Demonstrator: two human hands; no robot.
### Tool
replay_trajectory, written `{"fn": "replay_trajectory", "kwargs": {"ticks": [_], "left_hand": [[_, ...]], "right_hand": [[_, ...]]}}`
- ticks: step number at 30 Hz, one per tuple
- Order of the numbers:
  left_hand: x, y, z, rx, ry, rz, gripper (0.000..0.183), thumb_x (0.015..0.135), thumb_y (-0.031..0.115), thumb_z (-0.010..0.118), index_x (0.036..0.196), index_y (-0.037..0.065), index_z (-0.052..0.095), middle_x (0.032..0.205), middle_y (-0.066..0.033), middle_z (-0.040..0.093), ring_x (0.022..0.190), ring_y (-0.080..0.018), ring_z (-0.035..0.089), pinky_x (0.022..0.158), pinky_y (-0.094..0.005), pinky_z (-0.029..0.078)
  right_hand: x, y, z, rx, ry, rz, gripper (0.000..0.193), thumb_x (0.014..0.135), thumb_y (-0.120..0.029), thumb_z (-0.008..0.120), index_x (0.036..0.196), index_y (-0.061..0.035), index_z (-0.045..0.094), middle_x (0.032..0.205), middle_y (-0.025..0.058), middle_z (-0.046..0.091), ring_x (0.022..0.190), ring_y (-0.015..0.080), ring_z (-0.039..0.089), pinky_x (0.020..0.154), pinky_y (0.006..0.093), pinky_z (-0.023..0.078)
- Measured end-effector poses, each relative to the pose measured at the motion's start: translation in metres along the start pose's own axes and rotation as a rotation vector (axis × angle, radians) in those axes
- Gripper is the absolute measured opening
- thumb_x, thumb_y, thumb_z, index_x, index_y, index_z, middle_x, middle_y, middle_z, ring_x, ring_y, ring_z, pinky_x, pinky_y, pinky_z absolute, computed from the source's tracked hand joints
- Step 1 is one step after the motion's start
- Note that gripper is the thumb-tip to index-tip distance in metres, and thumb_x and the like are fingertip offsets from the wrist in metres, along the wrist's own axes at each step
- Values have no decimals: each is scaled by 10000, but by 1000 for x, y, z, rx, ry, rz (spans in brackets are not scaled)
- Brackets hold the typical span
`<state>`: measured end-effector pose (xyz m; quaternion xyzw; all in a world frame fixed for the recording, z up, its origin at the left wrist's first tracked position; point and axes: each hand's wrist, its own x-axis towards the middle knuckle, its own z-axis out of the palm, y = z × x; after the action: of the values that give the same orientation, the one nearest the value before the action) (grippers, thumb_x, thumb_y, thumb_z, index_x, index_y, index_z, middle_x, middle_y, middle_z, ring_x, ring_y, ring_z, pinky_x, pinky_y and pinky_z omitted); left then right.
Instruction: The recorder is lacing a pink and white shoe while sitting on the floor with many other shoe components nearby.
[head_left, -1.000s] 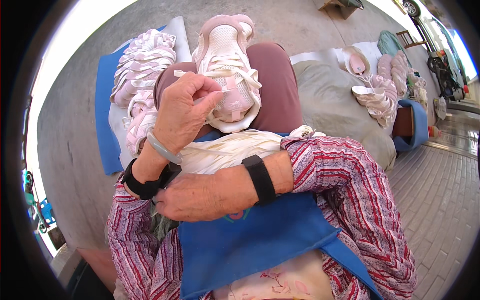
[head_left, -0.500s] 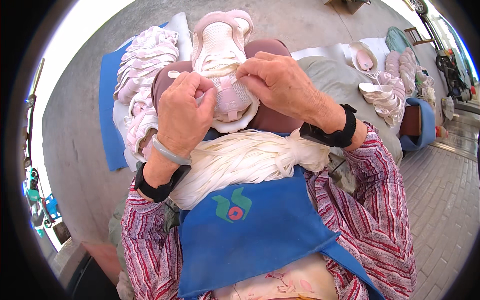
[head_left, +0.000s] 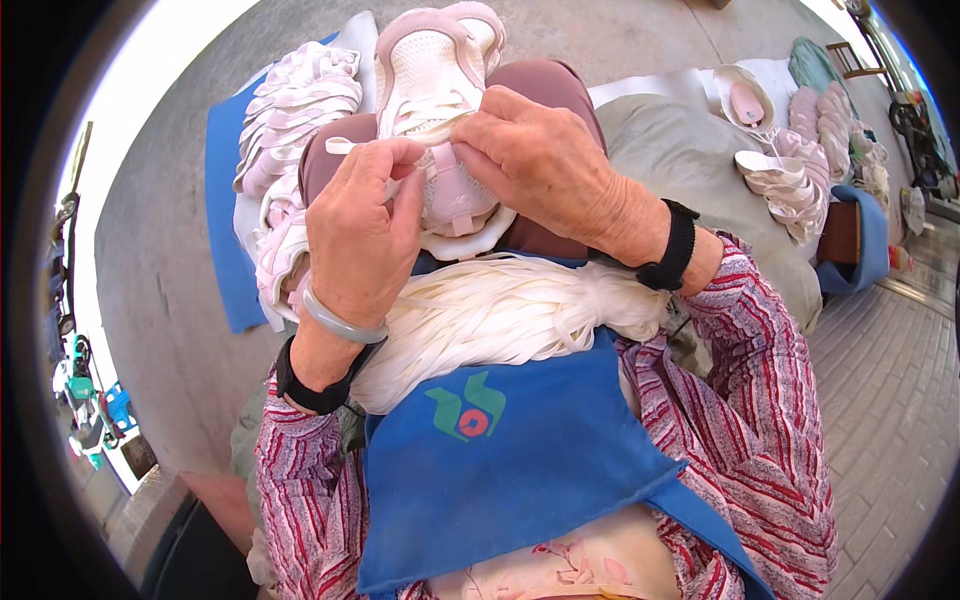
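A white and pink mesh shoe upper [head_left: 425, 60] rests between my knees, its toe pointing away and its pink tongue [head_left: 455, 190] toward me. White shoelace crosses its eyelet rows. My left hand [head_left: 362, 225] is closed in a pinch on the shoelace at the tongue's left side, and a flat white lace end [head_left: 340, 146] sticks out beyond the knuckles. My right hand [head_left: 545, 165] pinches at the right eyelet row, where the lace runs under its fingertips; those tips are partly hidden. A thick bundle of white shoelaces [head_left: 490, 310] lies across my lap, below both hands.
Shoe uppers [head_left: 300, 95] are stacked in a row on a blue mat [head_left: 228, 230] at the left. More uppers [head_left: 785, 185] lie at the right, beside a blue container [head_left: 862, 250]. A blue apron [head_left: 520, 440] covers my front. Grey cloth [head_left: 670, 150] spreads by my right knee.
My right hand has slid slightly left and up along the eyelets. My left hand has shifted a little left, its thumb and forefinger more apart. The view has tilted slightly.
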<state>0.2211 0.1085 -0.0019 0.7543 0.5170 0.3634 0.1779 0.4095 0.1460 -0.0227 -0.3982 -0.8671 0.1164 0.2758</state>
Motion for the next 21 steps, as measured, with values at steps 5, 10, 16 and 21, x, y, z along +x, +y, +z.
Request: {"fn": "replay_trajectory", "kwargs": {"ticks": [5,10,16,21], "left_hand": [[6,-2,0,68,-9,53,89,817,-5,665,875,19,602,753,-78,637,680,-176,635,620,-292,501],[8,-2,4,-20,-12,-6,115,786,11,651,862,46,572,743,-89,621,682,-280,620,601,-358,478],[4,-8,-1,65,119,118,186,761,33,751,842,22,583,885,-69,609,716,-167,606,606,-274,471],[-38,-14,-22,228,-68,-20,290,720,67,792,907,33,572,914,-73,564,736,-200,568,644,-315,469]], "right_hand": [[-1,-2,-1,-78,-20,-50,117,824,-131,649,925,-72,657,828,74,547,682,265,611,590,349,520],[-1,-2,0,-53,0,-70,132,815,-128,659,936,-75,662,834,73,553,681,265,612,583,350,517],[2,8,-7,55,68,-165,59,767,-88,639,773,-39,607,797,80,571,654,261,627,555,344,513],[-8,10,-42,427,59,196,38,798,-20,645,833,-26,657,789,21,555,600,103,536,542,259,440]]}}
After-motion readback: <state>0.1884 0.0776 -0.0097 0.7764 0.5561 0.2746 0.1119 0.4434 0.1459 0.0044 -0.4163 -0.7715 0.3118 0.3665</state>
